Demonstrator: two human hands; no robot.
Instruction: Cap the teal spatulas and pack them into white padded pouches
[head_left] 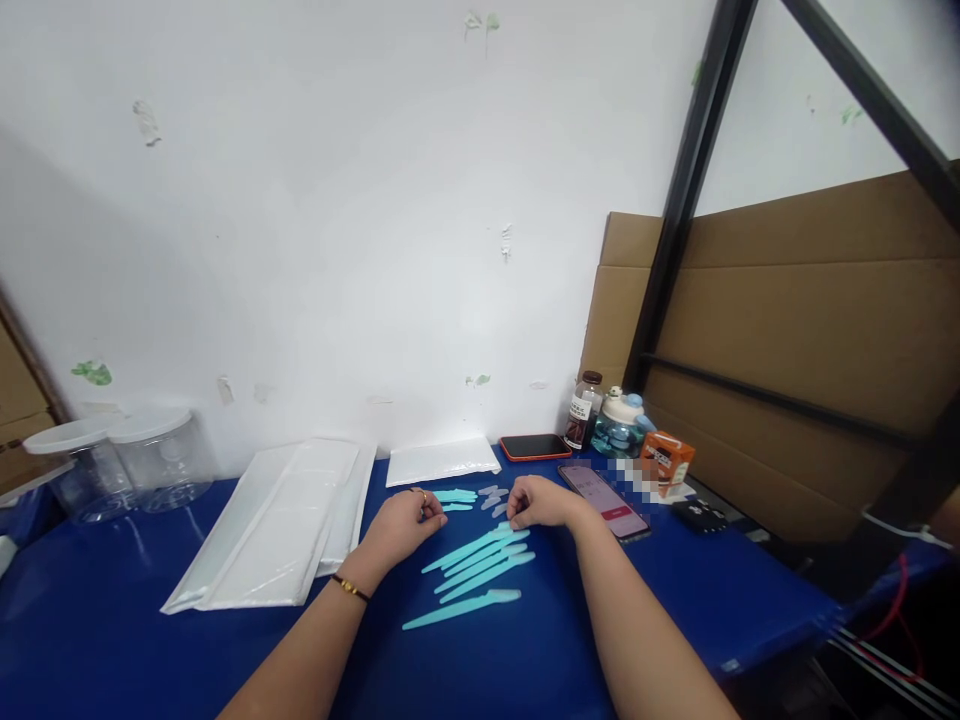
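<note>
Several long turquoise plastic sticks (480, 565) lie fanned out on the blue table (112, 620) in front of me. My left hand (405, 522), with a ring and a gold bracelet, rests curled on the table beside a few shorter turquoise pieces (455, 497). My right hand (538, 501) is curled with its fingertips at the top ends of the sticks, next to several small clear caps (493, 497). Whether either hand pinches a piece is hidden by the fingers.
White flat bags (277, 530) lie at the left, another white pack (442, 461) at the back. Two clear lidded jars (124, 460) stand far left. Two phones (604, 499), a bottle (583, 409), a blue-lidded container (621, 423) and an orange box (666, 459) sit right, before cardboard (810, 320).
</note>
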